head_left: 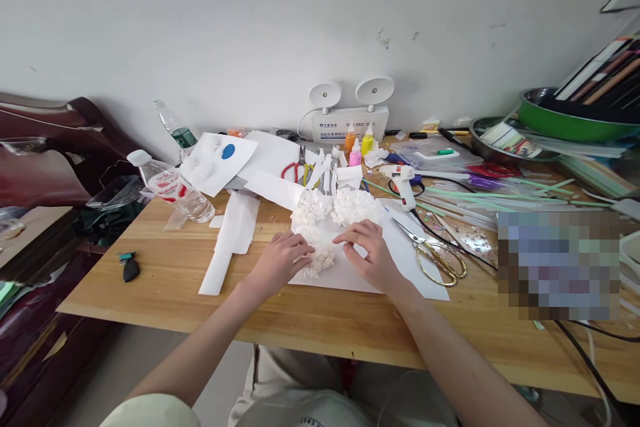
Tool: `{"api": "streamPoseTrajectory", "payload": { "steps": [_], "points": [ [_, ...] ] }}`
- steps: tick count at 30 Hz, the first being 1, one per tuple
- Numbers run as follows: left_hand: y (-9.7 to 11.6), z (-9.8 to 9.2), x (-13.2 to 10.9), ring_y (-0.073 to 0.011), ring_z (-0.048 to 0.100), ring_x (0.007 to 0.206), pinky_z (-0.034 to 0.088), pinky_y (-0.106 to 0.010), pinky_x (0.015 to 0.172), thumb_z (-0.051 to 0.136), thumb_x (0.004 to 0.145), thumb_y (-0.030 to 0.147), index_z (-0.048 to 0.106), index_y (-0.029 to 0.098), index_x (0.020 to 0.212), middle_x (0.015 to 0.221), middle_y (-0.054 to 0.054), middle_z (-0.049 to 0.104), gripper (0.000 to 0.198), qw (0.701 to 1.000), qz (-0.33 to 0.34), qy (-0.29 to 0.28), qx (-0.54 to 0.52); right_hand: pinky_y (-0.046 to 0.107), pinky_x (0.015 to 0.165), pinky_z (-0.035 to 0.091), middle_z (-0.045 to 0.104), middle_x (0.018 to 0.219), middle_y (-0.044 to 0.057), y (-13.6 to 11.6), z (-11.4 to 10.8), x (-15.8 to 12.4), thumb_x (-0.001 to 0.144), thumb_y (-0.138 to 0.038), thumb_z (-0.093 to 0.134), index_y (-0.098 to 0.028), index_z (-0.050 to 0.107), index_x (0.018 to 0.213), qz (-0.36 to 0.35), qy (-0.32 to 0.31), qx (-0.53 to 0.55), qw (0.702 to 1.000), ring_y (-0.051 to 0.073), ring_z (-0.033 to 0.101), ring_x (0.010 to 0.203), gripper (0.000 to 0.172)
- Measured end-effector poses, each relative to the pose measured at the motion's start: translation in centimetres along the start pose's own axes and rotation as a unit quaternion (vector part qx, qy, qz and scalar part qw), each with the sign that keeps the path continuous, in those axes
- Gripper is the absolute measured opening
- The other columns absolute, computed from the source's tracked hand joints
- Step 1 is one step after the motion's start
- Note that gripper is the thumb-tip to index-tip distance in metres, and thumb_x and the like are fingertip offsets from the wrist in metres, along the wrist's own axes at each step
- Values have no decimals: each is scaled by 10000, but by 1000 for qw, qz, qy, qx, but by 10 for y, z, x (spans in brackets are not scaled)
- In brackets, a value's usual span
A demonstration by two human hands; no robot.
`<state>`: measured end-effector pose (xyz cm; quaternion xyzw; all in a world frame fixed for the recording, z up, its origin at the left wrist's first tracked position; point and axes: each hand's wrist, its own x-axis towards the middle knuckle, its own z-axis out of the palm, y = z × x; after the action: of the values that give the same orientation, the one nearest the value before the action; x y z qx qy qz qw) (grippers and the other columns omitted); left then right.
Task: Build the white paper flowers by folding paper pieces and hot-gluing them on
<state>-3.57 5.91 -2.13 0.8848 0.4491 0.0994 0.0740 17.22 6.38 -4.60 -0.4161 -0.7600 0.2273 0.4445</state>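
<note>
On a white sheet of paper lie several ruffled white paper clusters. A rounded cluster sits at the back left of the sheet, with a wider one beside it. In front of them is a smaller, creamier cluster. At its left edge is my left hand, fingers loosely bent and slightly apart; I cannot tell if they touch it. My right hand hovers to its right, thumb and index finger apart, holding nothing visible.
Gold-handled scissors and a white glue gun lie to the right, its black cord trailing across the table. Pliers and small paint bottles stand behind. Plastic bottles and paper strips are at left.
</note>
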Motion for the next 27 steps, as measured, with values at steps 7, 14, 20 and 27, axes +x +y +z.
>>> {"api": "streamPoseTrajectory", "payload": {
  "steps": [7,14,20,27],
  "points": [
    [1,-1,-3,-142,514,743,346,-285,713,491,827,266,603,194,792,782,-7,586,138,998,-22,5,-56,366,774,297,531,646,-9,1,-1,0,745,-104,472,-230,633,801,-5,14,3,1000,162,469,719,212],
    [1,3,-1,-153,521,760,353,-297,729,506,816,244,619,204,793,792,-16,595,122,999,-11,-1,-50,361,767,301,535,645,-10,0,-2,0,742,-112,472,-232,635,795,-2,19,8,1000,164,473,717,209],
    [1,-1,-5,-150,526,750,371,-296,728,492,819,260,611,198,776,778,-17,589,141,996,-37,25,-80,372,776,304,533,639,-9,-1,-3,0,741,-110,471,-237,635,802,2,25,15,1000,170,478,725,216],
    [1,2,-4,-155,527,744,369,-302,726,509,805,245,622,200,750,761,-21,594,134,995,-37,27,-87,375,771,313,529,632,-8,0,-5,1,748,-130,476,-232,628,776,3,30,10,999,170,485,717,186]
  ]
}}
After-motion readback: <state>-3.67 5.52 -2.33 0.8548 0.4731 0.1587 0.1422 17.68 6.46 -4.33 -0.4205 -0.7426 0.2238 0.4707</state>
